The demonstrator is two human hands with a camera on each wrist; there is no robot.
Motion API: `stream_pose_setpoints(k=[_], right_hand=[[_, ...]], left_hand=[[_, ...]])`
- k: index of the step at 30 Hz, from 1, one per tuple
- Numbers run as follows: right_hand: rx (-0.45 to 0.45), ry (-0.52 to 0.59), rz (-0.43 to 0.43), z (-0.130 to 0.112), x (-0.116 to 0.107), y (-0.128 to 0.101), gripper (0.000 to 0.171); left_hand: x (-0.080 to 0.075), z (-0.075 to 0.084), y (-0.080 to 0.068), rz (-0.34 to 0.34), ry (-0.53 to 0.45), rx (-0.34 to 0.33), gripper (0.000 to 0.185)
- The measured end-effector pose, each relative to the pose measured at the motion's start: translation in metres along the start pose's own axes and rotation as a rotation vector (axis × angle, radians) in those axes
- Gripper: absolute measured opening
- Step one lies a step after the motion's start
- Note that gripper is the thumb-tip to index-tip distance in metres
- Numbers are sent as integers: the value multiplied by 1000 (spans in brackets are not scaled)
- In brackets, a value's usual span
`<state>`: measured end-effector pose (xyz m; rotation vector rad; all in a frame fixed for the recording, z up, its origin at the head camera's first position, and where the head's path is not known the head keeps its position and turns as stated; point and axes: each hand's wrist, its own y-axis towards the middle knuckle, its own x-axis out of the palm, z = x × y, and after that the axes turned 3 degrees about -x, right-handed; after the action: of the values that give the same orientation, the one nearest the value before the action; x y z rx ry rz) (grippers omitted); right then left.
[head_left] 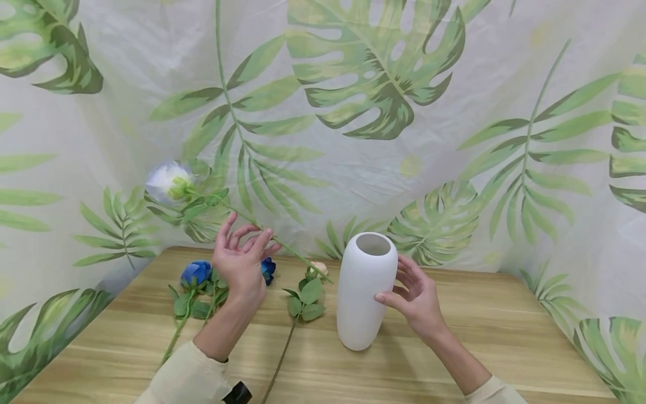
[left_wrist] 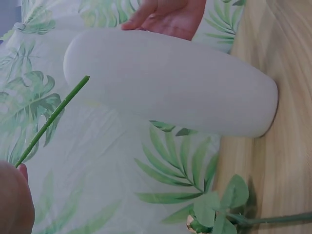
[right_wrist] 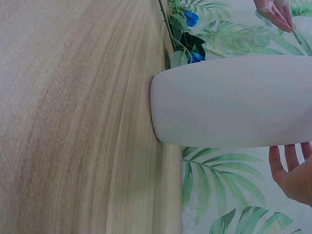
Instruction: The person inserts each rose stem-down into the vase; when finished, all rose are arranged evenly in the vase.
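A white flower [head_left: 167, 183] on a long green stem slants across the head view, its bloom up at the left. My left hand [head_left: 241, 259] pinches that stem between thumb and fingers. The cut stem end [left_wrist: 80, 85] points toward the tall white vase [head_left: 364, 303]; in the head view it lies just left of the vase, outside its mouth. The vase stands upright on the table. My right hand [head_left: 421, 303] holds the vase's right side, thumb in front and fingers around the far side.
Left on the wooden table [head_left: 484, 336] lie a blue rose [head_left: 195, 273] and another blue flower [head_left: 268, 270], partly behind my left hand. A pale peach rose [head_left: 318, 270] with green leaves lies between my left arm and the vase. A leaf-printed cloth [head_left: 363, 174] hangs behind the table.
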<state>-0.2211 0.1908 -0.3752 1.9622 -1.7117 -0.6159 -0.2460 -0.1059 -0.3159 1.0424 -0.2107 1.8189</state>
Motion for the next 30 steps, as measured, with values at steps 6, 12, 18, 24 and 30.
stream_pose_setpoints(k=[6, 12, 18, 24, 30], right_hand=[[4, 1, 2, 0, 0, 0, 74], [0, 5, 1, 0, -1, 1, 75], [-6, 5, -3, 1, -1, 0, 75], [-1, 6, 2, 0, 0, 0, 74], [6, 14, 4, 0, 0, 0, 74]], left_hand=[[12, 1, 1, 12, -30, 35, 68], [26, 2, 0, 52, -65, 61, 68], [40, 1, -2, 59, -110, 77, 67], [53, 1, -5, 53, -170, 76, 67], [62, -3, -9, 11, -168, 81, 68]])
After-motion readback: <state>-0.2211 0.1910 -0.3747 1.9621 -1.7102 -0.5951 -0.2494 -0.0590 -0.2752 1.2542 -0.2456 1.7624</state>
